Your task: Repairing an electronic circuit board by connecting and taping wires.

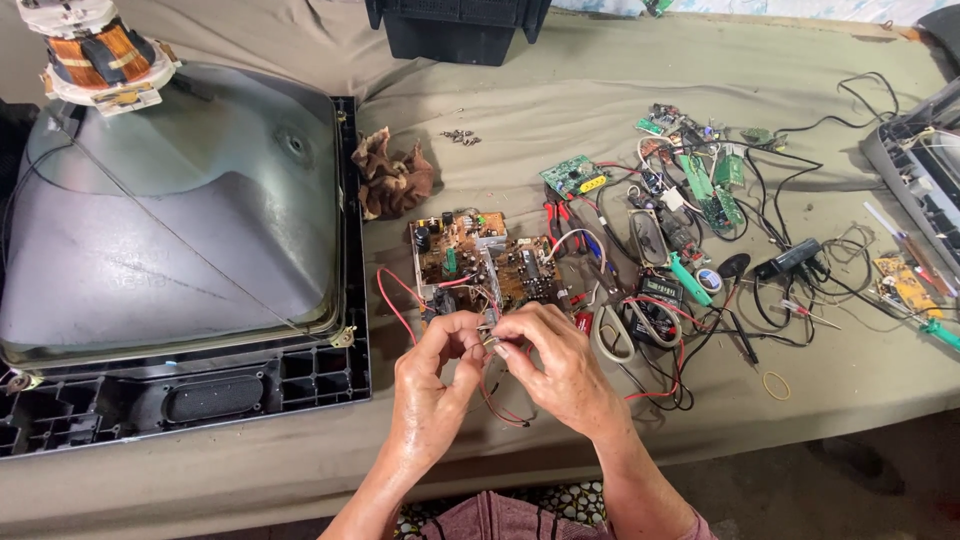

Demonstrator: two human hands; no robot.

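Note:
My left hand [432,378] and my right hand [556,362] meet over the table's front edge, fingertips pinched together on a small part with wires [489,335]. Red wires [392,296] run from it toward a brown circuit board [470,258] lying just beyond my hands. What exactly sits between my fingers is too small to tell.
A big grey picture tube [170,210] lies face down in a black frame [300,375] at the left. A brown rag [392,178] lies beside it. Scissors [610,325], a multimeter [655,300], green boards [572,175], black cables [800,260] and screwdrivers [915,255] cover the right side. A black crate [455,28] stands at the back.

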